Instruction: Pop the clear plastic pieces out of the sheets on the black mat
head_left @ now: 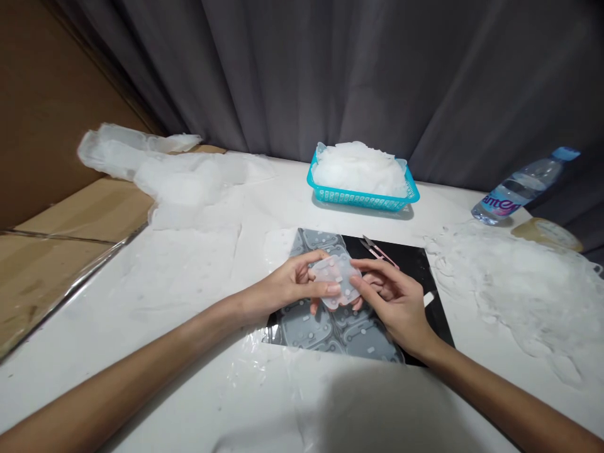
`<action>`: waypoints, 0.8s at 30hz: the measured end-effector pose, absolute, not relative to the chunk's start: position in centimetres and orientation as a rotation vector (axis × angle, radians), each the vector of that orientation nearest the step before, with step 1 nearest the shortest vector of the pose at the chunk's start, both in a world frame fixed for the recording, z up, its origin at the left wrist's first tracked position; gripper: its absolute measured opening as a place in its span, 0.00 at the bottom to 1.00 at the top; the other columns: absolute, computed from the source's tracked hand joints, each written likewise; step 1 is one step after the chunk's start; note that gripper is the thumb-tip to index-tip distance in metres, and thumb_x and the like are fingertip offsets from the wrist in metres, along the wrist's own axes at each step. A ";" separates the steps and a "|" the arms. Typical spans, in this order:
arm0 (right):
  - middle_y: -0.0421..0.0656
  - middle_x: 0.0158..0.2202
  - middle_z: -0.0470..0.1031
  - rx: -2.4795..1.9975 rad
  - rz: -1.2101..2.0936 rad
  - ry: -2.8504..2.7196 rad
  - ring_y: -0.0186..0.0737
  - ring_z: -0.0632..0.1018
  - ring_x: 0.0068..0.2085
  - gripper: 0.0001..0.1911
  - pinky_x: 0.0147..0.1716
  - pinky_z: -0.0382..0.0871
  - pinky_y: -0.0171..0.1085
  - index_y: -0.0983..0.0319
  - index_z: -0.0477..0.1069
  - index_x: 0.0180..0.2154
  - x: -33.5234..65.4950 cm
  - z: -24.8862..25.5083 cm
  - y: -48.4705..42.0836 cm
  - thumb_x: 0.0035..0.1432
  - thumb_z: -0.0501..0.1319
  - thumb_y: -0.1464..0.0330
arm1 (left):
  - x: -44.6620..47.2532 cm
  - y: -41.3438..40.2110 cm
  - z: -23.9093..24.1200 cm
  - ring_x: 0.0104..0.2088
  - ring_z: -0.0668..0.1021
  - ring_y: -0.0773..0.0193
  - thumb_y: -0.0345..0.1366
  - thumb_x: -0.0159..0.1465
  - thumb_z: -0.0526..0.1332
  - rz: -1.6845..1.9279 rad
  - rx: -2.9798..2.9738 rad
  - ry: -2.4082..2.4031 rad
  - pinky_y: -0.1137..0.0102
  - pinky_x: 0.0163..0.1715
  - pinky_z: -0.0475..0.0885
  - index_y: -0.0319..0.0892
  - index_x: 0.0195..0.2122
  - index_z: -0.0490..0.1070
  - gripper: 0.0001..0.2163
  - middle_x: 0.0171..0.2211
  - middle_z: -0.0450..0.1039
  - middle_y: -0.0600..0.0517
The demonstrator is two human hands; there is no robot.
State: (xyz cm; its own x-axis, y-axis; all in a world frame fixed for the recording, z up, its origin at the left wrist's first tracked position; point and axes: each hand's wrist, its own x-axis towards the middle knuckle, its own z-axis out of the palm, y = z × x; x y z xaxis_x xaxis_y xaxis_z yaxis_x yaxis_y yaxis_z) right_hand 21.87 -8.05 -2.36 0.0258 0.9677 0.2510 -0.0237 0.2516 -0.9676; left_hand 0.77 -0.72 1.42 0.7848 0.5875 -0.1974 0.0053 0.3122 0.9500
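A small translucent silicone-like piece (338, 277) with rounded corners and little raised bumps is held up between both hands. My left hand (304, 280) grips its left side, thumb on top and fingers beneath. On its right edge, my right hand (394, 296) pinches it between thumb and fingertips. Below the hands lies a translucent sheet of similar joined shapes (304, 327), resting on a black mat (436, 314). Thread snips (380, 251) with pinkish handles lie on the mat just beyond my right hand.
A turquoise basket (363, 200) heaped with white translucent pieces stands at the back. A pile of clear sheets (174, 176) lies at left beside cardboard (85, 211). To the right are another translucent pile (533, 283), a tilted water bottle (519, 189) and a tape roll (547, 234).
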 end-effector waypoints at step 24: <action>0.44 0.41 0.81 -1.161 0.886 -1.559 0.37 0.79 0.33 0.14 0.33 0.76 0.36 0.56 0.78 0.53 22.4 -1.8 -8.2 0.70 0.62 0.61 | 0.7 -0.9 0.9 0.29 0.77 0.73 0.38 0.63 0.74 0.476 1.198 0.590 0.79 0.30 0.72 0.39 0.42 0.77 0.11 0.32 0.77 0.54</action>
